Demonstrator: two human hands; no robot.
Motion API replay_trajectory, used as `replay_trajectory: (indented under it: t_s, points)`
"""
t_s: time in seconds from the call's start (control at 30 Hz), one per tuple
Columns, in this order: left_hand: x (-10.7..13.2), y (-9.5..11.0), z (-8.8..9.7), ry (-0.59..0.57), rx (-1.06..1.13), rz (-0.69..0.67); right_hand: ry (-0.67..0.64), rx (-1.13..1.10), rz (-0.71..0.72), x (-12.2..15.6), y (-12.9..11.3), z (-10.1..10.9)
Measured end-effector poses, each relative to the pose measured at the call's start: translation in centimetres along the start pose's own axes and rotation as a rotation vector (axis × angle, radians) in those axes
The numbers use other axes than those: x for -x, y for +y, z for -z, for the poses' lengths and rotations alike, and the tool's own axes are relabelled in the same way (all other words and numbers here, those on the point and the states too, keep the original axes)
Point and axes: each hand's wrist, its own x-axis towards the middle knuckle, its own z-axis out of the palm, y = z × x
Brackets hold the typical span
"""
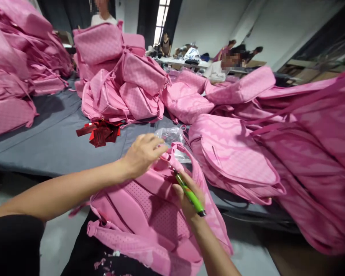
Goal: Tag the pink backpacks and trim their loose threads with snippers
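A pink backpack [132, 211] rests against my lap and the table's edge, its dotted padded back and shoulder straps facing me. My left hand [140, 153] is at the bag's top, fingers bent and closed on the pink strap by the carry loop [176, 147]. In my right hand [185, 205] is a slim green pen-like tool [191, 194] with a black end, its thin dark tip pointing at the bag's top edge near my left fingers. I cannot make out the tip's exact kind.
Red and dark-red tags [100, 132] lie on the grey-covered table [48, 145]. A clear plastic bag [171, 135] sits just beyond my hands. Pink backpacks are heaped at left, middle [143, 73] and right [232, 149]. Pink scraps lie on my lap. Several people work farther back.
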Motion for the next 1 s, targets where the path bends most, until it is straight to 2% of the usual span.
replay_trajectory:
  t_s: [0.07, 0.17, 0.2, 0.3, 0.43, 0.53, 0.67, 0.77, 0.9, 1.0]
  points:
    - [-1.0, -1.2, 0.7, -0.125, 0.0, 0.083, -0.05, 0.078, 0.115, -1.0, 0.0, -0.9]
    - [-2.3, -1.8, 0.6, -0.406, -0.012, 0.074, -0.051, 0.183, 0.244, -2.0, 0.1, -2.4]
    - [-2.6, -1.8, 0.3, -0.441, -0.044, 0.069, -0.033, 0.205, 0.274, -1.9, 0.1, -2.8]
    - [-3.4, -1.8, -1.2, -0.43, -0.115, 0.066, 0.022, 0.222, 0.346, -0.3, 0.0, -3.4]
    - [-4.3, -2.1, -3.9, -0.459, -0.086, 0.072, 0.018, 0.206, 0.388, 2.7, -0.5, -2.9]
    - [-4.6, -1.7, -5.0, -0.451, -0.15, -0.027, -0.049, 0.237, 0.348, 3.0, -0.1, -2.0]
    - [-4.0, -0.2, -4.8, -0.418, -0.169, -0.216, -0.112, 0.14, 0.273, 1.9, 0.5, -1.1]
    - [-3.8, 0.5, -4.9, -0.451, -0.231, -0.205, -0.114, 0.051, 0.164, 1.7, 0.5, -0.9]
    - [-4.1, 0.6, -6.1, -0.47, -0.244, -0.172, -0.155, -0.008, -0.072, 1.5, 1.0, -0.6]
    - [-4.3, 0.6, -6.6, -0.439, -0.237, -0.161, -0.234, 0.018, -0.119, 0.4, 1.7, 0.2]
